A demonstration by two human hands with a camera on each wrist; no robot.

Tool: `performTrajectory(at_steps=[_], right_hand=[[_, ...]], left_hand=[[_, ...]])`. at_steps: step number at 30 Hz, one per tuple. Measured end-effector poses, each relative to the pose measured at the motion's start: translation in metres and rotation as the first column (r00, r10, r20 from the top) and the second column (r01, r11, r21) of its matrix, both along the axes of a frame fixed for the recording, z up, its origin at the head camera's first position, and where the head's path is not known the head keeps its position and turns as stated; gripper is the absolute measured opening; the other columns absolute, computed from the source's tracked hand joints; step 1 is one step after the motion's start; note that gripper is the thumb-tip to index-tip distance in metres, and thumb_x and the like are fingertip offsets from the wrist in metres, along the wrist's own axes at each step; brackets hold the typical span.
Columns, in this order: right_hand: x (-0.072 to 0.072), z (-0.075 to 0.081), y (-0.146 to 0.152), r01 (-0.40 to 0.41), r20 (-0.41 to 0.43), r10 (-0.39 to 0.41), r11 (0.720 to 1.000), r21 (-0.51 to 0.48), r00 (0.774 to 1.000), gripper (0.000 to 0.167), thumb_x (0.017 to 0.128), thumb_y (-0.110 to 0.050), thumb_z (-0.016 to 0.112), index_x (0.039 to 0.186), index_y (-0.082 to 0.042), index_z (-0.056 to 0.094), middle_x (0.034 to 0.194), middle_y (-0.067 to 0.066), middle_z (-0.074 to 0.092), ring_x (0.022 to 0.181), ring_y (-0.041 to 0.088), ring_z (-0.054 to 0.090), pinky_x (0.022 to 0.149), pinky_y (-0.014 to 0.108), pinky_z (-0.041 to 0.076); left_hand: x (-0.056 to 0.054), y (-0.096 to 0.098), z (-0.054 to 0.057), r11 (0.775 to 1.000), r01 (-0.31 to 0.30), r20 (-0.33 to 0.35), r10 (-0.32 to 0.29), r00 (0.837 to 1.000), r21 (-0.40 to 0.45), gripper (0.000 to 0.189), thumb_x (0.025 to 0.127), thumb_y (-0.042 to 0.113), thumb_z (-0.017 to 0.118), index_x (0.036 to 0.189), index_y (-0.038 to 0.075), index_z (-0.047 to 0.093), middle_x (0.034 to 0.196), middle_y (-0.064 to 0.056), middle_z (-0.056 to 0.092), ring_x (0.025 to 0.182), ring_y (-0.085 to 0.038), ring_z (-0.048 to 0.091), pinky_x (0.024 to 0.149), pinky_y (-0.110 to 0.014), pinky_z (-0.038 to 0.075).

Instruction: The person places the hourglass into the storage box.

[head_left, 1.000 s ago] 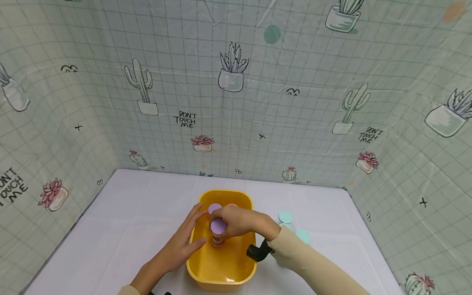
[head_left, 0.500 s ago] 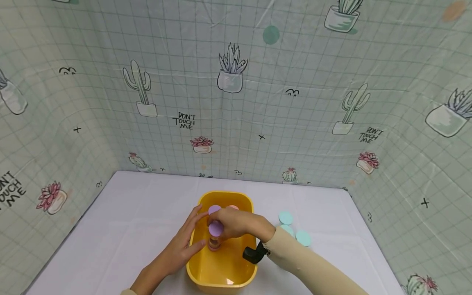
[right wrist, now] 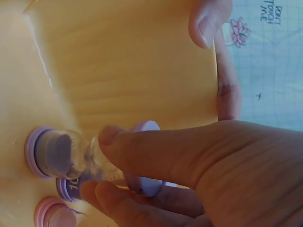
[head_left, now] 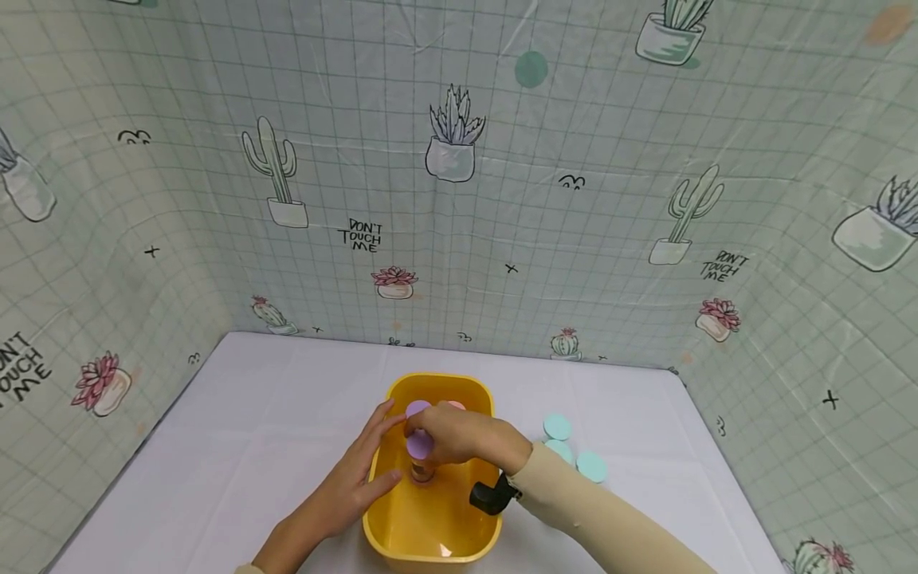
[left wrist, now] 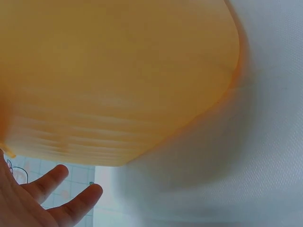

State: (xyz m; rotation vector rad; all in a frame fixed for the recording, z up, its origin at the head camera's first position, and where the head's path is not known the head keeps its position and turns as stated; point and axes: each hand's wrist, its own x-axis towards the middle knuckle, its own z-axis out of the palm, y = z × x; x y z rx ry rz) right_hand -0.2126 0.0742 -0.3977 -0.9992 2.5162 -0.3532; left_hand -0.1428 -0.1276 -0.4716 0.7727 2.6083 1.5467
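Observation:
Inside a yellow plastic bin (head_left: pixel 430 532), my right hand (head_left: pixel 459 434) pinches a small sand timer (head_left: pixel 420 444) with purple end caps between thumb and fingers. The right wrist view shows this hourglass (right wrist: pixel 53 153) with its lower cap close to the bin floor and its clear waist at my fingertips. Just behind it stands another purple-capped sand timer (head_left: pixel 418 409), and near that a pink-capped one (head_left: pixel 454 405), partly hidden by my hand. My left hand (head_left: pixel 351 478) rests at the bin's left rim, thumb over the inside, fingers extended; two fingers (left wrist: pixel 78 203) show spread beside the outer wall.
To the right of the bin, several mint-green capped timers (head_left: pixel 556 426) stand on the white table (head_left: pixel 287 399), partly behind my right forearm. A cactus-printed grid cloth (head_left: pixel 502 223) rises behind the table and along both sides.
The held sand timer has shifted slightly left and toward me, and its base has swung a little. My left hand stays at the rim.

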Motion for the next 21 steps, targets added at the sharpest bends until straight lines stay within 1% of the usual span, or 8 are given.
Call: performTrajectory(at_steps=[6,12,16,21], right_hand=[[0.0005,-0.0007,0.0008,0.008,0.008,-0.008,1.000,-0.001,1.000,0.044,0.087,-0.019,0.084,0.128,-0.010,0.071,0.114,-0.001,0.074,0.099,0.008,0.070,0.085,0.019,0.057],[-0.0001,-0.0013,0.0009,0.017,-0.021,-0.017,1.000,0.004,1.000,0.041,0.088,-0.021,0.083,0.126,-0.012,0.072,0.113,-0.002,0.074,0.098,0.008,0.070,0.085,0.019,0.057],[-0.0001,-0.0009,-0.0002,0.025,-0.030,-0.024,1.000,0.015,0.999,0.041,0.088,-0.023,0.083,0.127,-0.013,0.072,0.113,-0.003,0.074,0.098,0.008,0.069,0.086,0.019,0.057],[0.0000,0.0071,0.0029,0.023,0.012,-0.023,0.999,0.025,1.000,0.045,0.090,-0.026,0.081,0.132,-0.015,0.069,0.117,-0.002,0.074,0.103,0.010,0.069,0.089,0.021,0.057]], left_hand=[[0.0008,-0.0004,0.0004,1.000,0.000,0.016,0.000,1.000,0.002,0.060,0.104,0.031,0.056,0.159,0.027,0.032,0.173,-0.012,0.011,0.157,-0.046,0.016,0.117,-0.077,0.018],[0.0011,0.0002,0.0003,1.000,0.006,0.005,-0.007,1.000,0.007,0.060,0.104,0.029,0.056,0.159,0.026,0.033,0.173,-0.012,0.011,0.157,-0.046,0.016,0.116,-0.077,0.018],[0.0011,0.0001,0.0000,1.000,0.009,0.003,-0.009,1.000,0.005,0.061,0.104,0.029,0.056,0.159,0.023,0.033,0.173,-0.012,0.011,0.157,-0.045,0.016,0.117,-0.077,0.018],[0.0007,-0.0003,0.0005,1.000,0.003,0.011,-0.003,1.000,-0.006,0.062,0.103,0.030,0.056,0.160,0.023,0.032,0.173,-0.011,0.011,0.157,-0.044,0.016,0.117,-0.077,0.019]])
